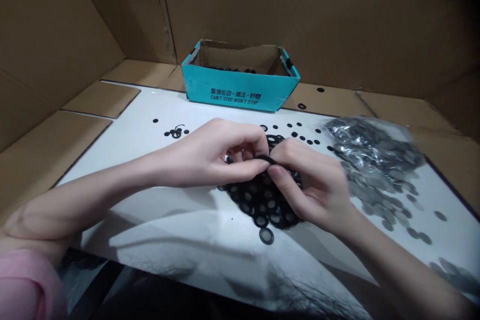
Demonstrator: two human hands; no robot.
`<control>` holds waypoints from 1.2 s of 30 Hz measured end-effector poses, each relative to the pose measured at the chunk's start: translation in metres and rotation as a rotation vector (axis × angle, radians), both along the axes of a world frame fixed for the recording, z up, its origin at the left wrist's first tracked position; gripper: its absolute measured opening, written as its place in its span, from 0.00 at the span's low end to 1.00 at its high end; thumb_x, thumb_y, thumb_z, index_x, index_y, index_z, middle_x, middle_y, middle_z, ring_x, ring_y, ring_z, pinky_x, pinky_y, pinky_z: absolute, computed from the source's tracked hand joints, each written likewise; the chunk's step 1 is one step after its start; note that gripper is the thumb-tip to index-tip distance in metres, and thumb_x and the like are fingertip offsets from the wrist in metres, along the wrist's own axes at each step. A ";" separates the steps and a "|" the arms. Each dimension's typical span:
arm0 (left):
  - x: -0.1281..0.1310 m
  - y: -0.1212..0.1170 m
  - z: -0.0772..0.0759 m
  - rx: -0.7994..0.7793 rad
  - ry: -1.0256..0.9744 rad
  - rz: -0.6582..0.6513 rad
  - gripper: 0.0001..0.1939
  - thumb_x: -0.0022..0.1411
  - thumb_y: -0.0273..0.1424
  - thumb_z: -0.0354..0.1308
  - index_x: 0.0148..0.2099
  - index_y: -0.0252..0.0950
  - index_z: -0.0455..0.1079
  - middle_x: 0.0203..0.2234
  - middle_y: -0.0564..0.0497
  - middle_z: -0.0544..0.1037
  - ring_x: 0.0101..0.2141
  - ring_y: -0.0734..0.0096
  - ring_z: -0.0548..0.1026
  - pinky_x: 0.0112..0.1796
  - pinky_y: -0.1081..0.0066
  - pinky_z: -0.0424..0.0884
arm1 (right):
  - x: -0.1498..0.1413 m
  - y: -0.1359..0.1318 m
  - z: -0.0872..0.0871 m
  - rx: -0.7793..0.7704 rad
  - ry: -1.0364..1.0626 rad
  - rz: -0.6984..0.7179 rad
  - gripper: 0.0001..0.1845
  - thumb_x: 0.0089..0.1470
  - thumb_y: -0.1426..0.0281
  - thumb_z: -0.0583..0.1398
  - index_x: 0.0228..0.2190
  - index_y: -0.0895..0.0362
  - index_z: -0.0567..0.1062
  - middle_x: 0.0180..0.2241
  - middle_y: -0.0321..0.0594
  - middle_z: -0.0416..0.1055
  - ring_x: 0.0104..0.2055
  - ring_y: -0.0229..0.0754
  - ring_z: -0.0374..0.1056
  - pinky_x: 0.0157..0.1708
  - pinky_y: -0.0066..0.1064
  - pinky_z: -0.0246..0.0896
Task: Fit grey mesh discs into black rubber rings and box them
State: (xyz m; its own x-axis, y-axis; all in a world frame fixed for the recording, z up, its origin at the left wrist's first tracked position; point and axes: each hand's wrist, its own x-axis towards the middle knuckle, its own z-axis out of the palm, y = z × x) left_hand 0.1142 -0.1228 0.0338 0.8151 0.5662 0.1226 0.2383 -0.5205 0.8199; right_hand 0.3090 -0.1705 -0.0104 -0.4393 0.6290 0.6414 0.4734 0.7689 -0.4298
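Note:
Between my two hands is a black rubber ring (pixel 265 159), pinched from both sides and tilted on edge. My left hand (pixel 228 152) grips its left side with thumb and fingers, the other fingers curled behind. On the right, my right hand (pixel 311 175) pinches it with thumb and forefinger. Just beneath both hands lies a pile of black rings (pixel 258 200), many with a grey mesh-like centre. One such ring (pixel 266 236) rests apart at the pile's near edge. The hands cover part of the pile.
A turquoise box (pixel 240 91) with black pieces inside stands at the back. At right, a clear plastic bag (pixel 375 142) holds grey discs, with loose grey discs (pixel 386 205) spilled before it. Small black discs (pixel 178 132) lie at left and behind my hands. Cardboard walls (pixel 300 15) surround the table.

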 end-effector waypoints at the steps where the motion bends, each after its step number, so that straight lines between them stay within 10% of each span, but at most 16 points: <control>1: 0.001 -0.001 0.000 -0.025 0.010 -0.002 0.04 0.61 0.28 0.55 0.34 0.32 0.66 0.22 0.55 0.72 0.24 0.81 0.69 0.23 0.83 0.65 | 0.000 0.000 -0.001 0.010 0.017 -0.010 0.08 0.57 0.78 0.55 0.29 0.54 0.67 0.23 0.37 0.65 0.25 0.37 0.59 0.26 0.32 0.58; 6: 0.002 -0.003 0.000 -0.151 0.032 0.000 0.03 0.59 0.25 0.56 0.32 0.32 0.66 0.21 0.56 0.71 0.23 0.81 0.69 0.22 0.83 0.66 | -0.004 -0.003 -0.006 0.112 0.078 -0.045 0.08 0.54 0.79 0.57 0.29 0.55 0.68 0.24 0.37 0.65 0.26 0.38 0.60 0.27 0.33 0.57; 14: 0.001 -0.002 -0.006 -0.006 -0.143 0.072 0.06 0.59 0.29 0.61 0.35 0.31 0.68 0.24 0.54 0.73 0.25 0.81 0.72 0.27 0.81 0.71 | -0.003 -0.005 -0.005 -0.283 0.268 -0.101 0.10 0.61 0.71 0.54 0.26 0.55 0.68 0.23 0.35 0.65 0.26 0.35 0.62 0.25 0.28 0.58; 26: 0.004 -0.009 -0.006 0.214 -0.068 0.122 0.04 0.54 0.20 0.56 0.29 0.32 0.68 0.19 0.58 0.70 0.21 0.83 0.68 0.24 0.82 0.65 | -0.003 -0.002 -0.006 0.200 0.034 -0.129 0.09 0.52 0.80 0.59 0.32 0.54 0.70 0.25 0.39 0.69 0.27 0.39 0.63 0.27 0.34 0.59; 36: 0.002 -0.005 -0.007 0.375 -0.189 -0.015 0.13 0.58 0.35 0.64 0.41 0.31 0.70 0.28 0.50 0.77 0.27 0.77 0.73 0.32 0.78 0.70 | -0.012 -0.009 -0.019 -0.770 0.684 0.102 0.13 0.57 0.58 0.59 0.27 0.55 0.71 0.24 0.34 0.65 0.25 0.34 0.64 0.25 0.25 0.62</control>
State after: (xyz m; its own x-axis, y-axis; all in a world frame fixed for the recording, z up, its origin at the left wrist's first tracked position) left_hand 0.1159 -0.1283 0.0271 0.7664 0.4418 0.4662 0.0917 -0.7936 0.6014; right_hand 0.2971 -0.1793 -0.0290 -0.2070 0.9548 0.2133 -0.1093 0.1941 -0.9749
